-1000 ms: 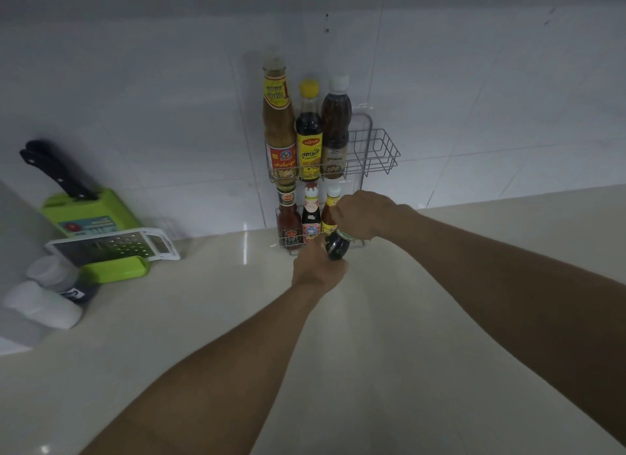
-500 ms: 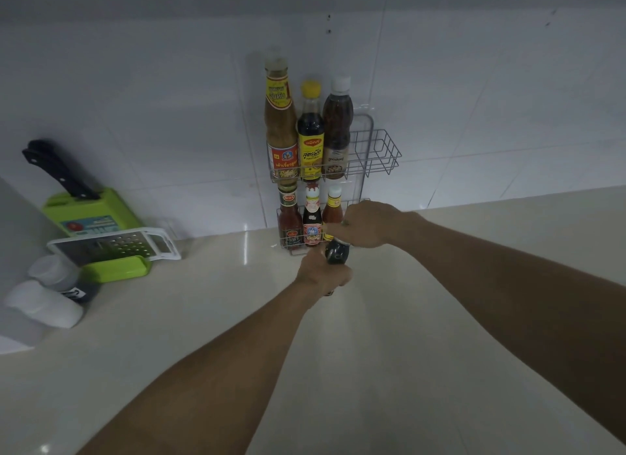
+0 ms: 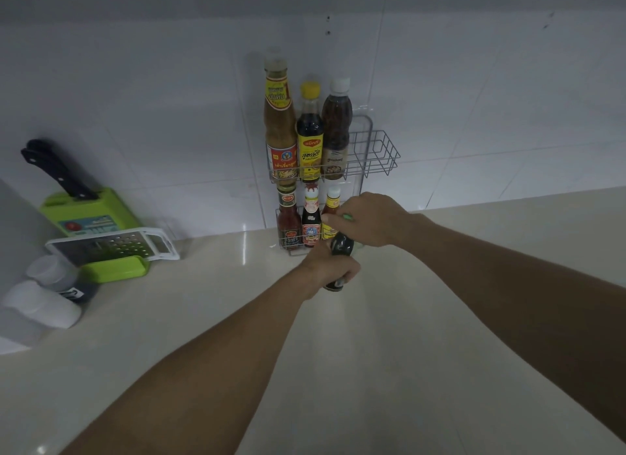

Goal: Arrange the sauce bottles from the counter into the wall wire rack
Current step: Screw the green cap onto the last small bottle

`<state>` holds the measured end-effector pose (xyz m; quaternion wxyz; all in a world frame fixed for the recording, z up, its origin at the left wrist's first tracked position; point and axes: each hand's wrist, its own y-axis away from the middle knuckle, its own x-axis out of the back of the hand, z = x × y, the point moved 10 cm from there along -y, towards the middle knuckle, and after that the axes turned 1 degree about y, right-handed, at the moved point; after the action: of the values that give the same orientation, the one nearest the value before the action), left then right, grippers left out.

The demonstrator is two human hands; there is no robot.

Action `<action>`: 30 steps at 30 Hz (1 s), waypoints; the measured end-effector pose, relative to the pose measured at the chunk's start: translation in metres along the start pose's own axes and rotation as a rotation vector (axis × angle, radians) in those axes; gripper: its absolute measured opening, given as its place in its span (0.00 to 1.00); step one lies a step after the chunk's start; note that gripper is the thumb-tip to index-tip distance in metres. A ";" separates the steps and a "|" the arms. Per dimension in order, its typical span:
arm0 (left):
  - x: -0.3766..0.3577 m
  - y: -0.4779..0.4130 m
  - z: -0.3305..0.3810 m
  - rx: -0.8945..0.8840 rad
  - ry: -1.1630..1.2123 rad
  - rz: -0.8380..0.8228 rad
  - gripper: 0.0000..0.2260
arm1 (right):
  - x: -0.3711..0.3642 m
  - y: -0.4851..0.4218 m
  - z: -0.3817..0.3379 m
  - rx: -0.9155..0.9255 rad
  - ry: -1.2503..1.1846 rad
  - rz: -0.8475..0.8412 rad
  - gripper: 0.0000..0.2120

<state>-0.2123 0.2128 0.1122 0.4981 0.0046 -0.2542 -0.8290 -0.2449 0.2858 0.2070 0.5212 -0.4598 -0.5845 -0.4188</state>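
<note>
A two-tier wire rack [image 3: 376,156] hangs on the tiled wall. Its upper tier holds three tall bottles: a brown sauce [image 3: 279,129], a yellow-capped dark sauce [image 3: 309,139] and a white-capped one [image 3: 336,132]. Three small bottles [image 3: 311,220] stand in the lower tier. In front of the rack both hands hold a dark sauce bottle [image 3: 341,245] with a green cap. My left hand [image 3: 330,268] grips its body low down. My right hand [image 3: 367,219] closes over its neck and cap.
A green knife block [image 3: 91,214] with a black-handled knife [image 3: 57,170] stands at the left. A white grater [image 3: 111,246] leans on it. White-capped containers [image 3: 50,292] lie at the far left. The pale counter [image 3: 372,370] stretches in front. The upper tier's right end is open.
Both hands and the dark bottle have shifted slightly; the bottle now stands more upright between them, with my right hand over its cap just in front of the lower tier.
</note>
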 end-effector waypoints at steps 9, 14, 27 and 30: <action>0.002 -0.001 -0.009 -0.004 -0.033 0.110 0.10 | -0.014 0.006 0.010 -0.179 0.029 -0.143 0.28; 0.000 -0.001 -0.005 0.012 0.007 0.051 0.10 | -0.003 0.004 0.007 -0.224 0.108 -0.060 0.23; 0.011 -0.007 -0.007 -0.101 0.071 0.185 0.10 | -0.013 0.004 0.013 -0.011 -0.293 0.002 0.18; 0.010 -0.012 -0.003 -0.144 0.057 0.169 0.10 | -0.006 0.007 0.009 0.047 -0.252 0.061 0.16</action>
<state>-0.2266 0.2080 0.1073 0.5720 -0.0291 -0.1794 -0.7998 -0.2395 0.2956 0.1998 0.4666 -0.5142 -0.6407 -0.3277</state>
